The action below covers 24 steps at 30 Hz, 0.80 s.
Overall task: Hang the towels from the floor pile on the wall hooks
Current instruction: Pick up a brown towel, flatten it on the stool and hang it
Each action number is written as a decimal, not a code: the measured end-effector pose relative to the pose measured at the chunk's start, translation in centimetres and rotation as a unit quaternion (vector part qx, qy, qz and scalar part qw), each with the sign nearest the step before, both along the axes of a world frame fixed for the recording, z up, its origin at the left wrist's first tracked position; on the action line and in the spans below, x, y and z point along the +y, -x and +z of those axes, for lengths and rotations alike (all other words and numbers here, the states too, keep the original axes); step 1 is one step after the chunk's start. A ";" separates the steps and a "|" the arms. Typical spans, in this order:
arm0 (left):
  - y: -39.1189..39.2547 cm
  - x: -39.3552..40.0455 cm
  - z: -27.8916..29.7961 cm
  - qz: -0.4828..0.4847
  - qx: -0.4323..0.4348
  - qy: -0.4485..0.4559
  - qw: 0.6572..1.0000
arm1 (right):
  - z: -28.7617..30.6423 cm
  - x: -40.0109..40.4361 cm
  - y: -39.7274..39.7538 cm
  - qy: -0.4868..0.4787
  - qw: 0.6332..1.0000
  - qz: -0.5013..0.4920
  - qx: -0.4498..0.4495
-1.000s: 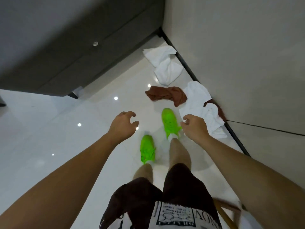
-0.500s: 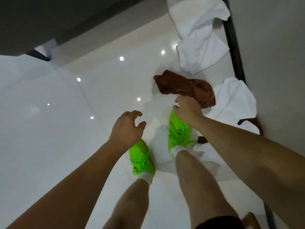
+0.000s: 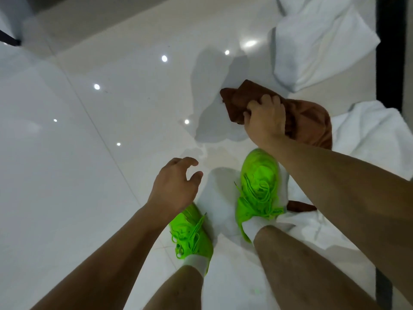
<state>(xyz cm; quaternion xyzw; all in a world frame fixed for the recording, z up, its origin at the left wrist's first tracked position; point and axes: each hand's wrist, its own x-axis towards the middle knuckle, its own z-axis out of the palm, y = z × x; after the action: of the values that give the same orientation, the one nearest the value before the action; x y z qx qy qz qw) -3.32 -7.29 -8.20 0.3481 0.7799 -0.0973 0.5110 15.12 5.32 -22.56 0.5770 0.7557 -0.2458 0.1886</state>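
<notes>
Brown towel (image 3: 299, 117): lying bunched on the glossy white floor (image 3: 89, 175) at about 2 o'clock from the feet; being gripped at its near-left end by the right hand (image 3: 264, 121), fingers (image 3: 268, 100) curling over the top of the fold, thumb side pressing the cloth; far end trailing toward 3 o'clock and touching a white towel.

White towel, near (image 3: 368, 135): spreading at 3 o'clock, just beside the brown towel; continuing down past the right forearm toward 5 o'clock, a scrap of brown cloth (image 3: 300, 206) showing on it beside the right shoe.

White towel, far (image 3: 319, 48): lying crumpled at 1 o'clock, apart from the brown towel, close to the black baseboard strip (image 3: 384, 52) running along the right edge.

Left hand (image 3: 176, 186): hanging over the floor at centre, holding nothing; fingers loosely curved and spread, thumb apart from them; hovering above the left shoe.

Green shoes: left shoe (image 3: 192, 236) at 6 o'clock, right shoe (image 3: 259, 189) slightly ahead at 5 o'clock, both standing on the floor, laces tied, white socks showing above; right shoe touching the edge of the near white towel.

Floor: reflecting several small ceiling lights at 10 to 12 o'clock; carrying soft grey shadows ahead of the shoes.
</notes>
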 end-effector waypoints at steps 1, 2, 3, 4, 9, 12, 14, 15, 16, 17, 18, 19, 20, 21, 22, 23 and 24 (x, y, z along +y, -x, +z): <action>0.1 -0.1 0.0 -0.001 0.000 0.003 1.000 | 0.0 -0.2 0.1 0.006 1.000 -0.020 0.008; 0.2 -0.3 0.1 0.001 0.001 0.006 1.000 | 0.3 -0.5 0.1 0.015 0.999 -0.037 0.018; 0.3 -0.3 0.3 0.005 0.001 0.007 1.000 | 0.5 -1.0 0.1 0.028 0.998 -0.055 0.026; 0.3 -0.3 0.6 0.008 0.001 0.007 1.000 | 0.9 -1.4 0.0 0.042 0.996 -0.077 0.032; 0.2 0.1 2.1 0.007 -0.003 -0.003 1.000 | 2.6 -3.4 -0.5 0.083 0.973 -0.208 0.061; 0.0 0.5 3.2 -0.007 -0.003 -0.012 1.000 | 4.3 -4.5 -0.7 0.095 0.965 -0.233 0.073; -0.1 0.8 4.5 -0.010 -0.006 -0.016 1.000 | 6.1 -4.9 -0.6 0.104 0.954 -0.262 0.104; -0.2 1.0 5.3 -0.008 -0.009 -0.019 1.000 | 7.2 -5.0 -0.6 0.112 0.944 -0.287 0.121; -0.1 1.2 6.4 -0.007 -0.012 -0.022 1.000 | 8.6 -4.9 -0.5 0.126 0.930 -0.318 0.134; 0.0 1.5 7.6 -0.008 -0.014 -0.026 1.000 | 10.3 -4.8 -0.4 0.141 0.915 -0.347 0.150; 0.1 1.9 8.9 -0.015 -0.014 -0.032 0.999 | 12.2 -4.6 -0.3 0.151 0.901 -0.370 0.167; 0.3 2.3 10.4 -0.026 -0.013 -0.038 0.999 | 13.9 -4.4 -0.3 0.159 0.891 -0.383 0.183; 0.5 2.8 11.9 -0.037 -0.010 -0.044 0.998 | 15.9 -4.1 -0.4 0.162 0.885 -0.387 0.200; 0.7 3.3 13.5 -0.046 -0.007 -0.048 0.998 | 17.8 -3.8 -0.4 0.164 0.881 -0.388 0.215; 0.9 4.0 15.2 -0.054 -0.004 -0.051 0.997 | 19.9 -3.3 -0.4 0.165 0.876 -0.390 0.229; 1.0 4.8 17.0 -0.062 -0.003 -0.054 0.997 | 22.1 -2.8 -0.5 0.162 0.874 -0.388 0.246; 1.1 5.6 18.9 -0.070 -0.001 -0.056 0.996 | 24.3 -2.2 -0.6 0.157 0.873 -0.383 0.256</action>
<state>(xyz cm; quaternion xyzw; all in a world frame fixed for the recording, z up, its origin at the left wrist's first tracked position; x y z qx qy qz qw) -4.40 -1.71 10.72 0.4301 0.7572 -0.0887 0.4836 15.68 3.13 1.78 0.7011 0.4486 -0.5533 -0.0329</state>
